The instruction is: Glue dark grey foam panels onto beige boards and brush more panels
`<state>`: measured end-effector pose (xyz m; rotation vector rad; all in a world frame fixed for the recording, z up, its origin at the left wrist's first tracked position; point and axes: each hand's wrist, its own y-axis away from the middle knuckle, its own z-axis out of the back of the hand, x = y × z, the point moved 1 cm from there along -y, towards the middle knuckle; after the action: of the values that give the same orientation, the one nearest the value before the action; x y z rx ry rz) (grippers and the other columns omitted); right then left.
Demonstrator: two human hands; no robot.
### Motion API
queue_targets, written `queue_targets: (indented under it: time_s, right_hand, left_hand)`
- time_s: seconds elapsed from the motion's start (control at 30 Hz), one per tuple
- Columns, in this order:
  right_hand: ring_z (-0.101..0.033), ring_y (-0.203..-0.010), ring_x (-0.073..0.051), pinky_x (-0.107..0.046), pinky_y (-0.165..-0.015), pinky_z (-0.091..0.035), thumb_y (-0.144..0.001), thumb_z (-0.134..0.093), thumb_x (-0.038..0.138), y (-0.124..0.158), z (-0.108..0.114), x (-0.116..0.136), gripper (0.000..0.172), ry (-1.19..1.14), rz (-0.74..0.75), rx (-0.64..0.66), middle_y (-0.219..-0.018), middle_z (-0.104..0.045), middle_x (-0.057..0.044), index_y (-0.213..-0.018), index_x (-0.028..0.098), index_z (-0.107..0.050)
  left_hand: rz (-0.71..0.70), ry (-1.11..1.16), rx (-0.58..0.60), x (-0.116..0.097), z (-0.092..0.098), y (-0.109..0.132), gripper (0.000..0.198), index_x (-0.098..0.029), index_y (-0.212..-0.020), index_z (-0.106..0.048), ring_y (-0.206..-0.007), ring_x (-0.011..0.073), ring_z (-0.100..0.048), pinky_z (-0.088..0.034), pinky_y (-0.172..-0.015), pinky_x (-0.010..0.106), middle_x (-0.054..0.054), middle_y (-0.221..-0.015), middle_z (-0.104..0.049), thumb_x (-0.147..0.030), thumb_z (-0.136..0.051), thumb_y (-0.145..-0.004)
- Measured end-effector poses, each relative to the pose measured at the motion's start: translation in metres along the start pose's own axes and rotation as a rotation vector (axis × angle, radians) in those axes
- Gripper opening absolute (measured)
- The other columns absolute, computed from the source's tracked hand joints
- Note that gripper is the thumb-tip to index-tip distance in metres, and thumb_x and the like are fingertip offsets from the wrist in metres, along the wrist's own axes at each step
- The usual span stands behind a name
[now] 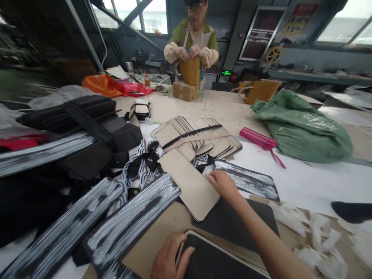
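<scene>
At the bottom, my left hand [172,259] grips the corner of a black panel [217,259] with a pale edge, thumb on top. My right hand [223,185] reaches forward with its fingers curled together at the right edge of a beige rounded panel [192,186]. Whatever those fingertips may pinch is hidden. Just beyond that hand lies a dark strip [250,180] streaked with white. Another white-streaked dark strip [136,217] lies left of the beige panel. Beneath my right forearm is a flat black panel [241,217].
Fanned beige panels [174,131] lie mid-table under a long narrow strip [197,136]. Black bags [99,120] are heaped left. A pink pouch [258,138] and green sack [305,128] lie right. Across the table, a person [192,42] holds a tan bag [189,70] on a box [186,92].
</scene>
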<state>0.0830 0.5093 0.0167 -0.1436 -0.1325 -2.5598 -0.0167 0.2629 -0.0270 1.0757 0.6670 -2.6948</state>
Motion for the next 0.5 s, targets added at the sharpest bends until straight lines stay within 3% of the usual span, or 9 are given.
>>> queue_targets:
  time_s: [0.13, 0.3, 0.5]
  right_hand:
    - [-0.054, -0.09, -0.02, -0.026, -0.067, -0.033, -0.084, -0.047, 0.036, 0.005, -0.001, 0.016, 0.021, -0.001, 0.025, 0.102, -0.089, -0.063, -0.007, -0.084, 0.019, -0.059]
    - [-0.059, -0.079, -0.02, -0.027, -0.06, -0.032, -0.088, -0.037, 0.029, 0.006, 0.002, 0.028, 0.019, -0.024, -0.066, 0.159, -0.083, -0.064, -0.009, -0.089, 0.015, -0.052]
    - [-0.06, -0.078, -0.023, -0.028, -0.058, -0.029, -0.09, -0.03, 0.025, 0.019, 0.047, 0.033, 0.019, 0.013, -0.145, 0.105, -0.085, -0.062, -0.011, -0.099, 0.015, -0.043]
  left_hand:
    - [0.071, -0.02, 0.028, 0.007, -0.015, -0.033, 0.027, -0.02, -0.106, -0.051, -0.097, 0.0202, -0.059, -0.052, -0.082, 0.034, 0.009, -0.101, -0.062, -0.022, -0.051, -0.08]
    - [0.167, 0.08, 0.12, 0.011, -0.027, -0.048, 0.029, -0.017, -0.106, -0.051, -0.105, 0.0217, -0.055, -0.047, -0.09, 0.042, 0.012, -0.109, -0.058, -0.014, -0.049, -0.077]
    - [0.231, 0.187, 0.128, -0.001, -0.018, -0.05, 0.026, -0.017, -0.103, -0.054, -0.1, 0.0214, -0.056, -0.047, -0.088, 0.042, 0.011, -0.103, -0.06, -0.019, -0.049, -0.078]
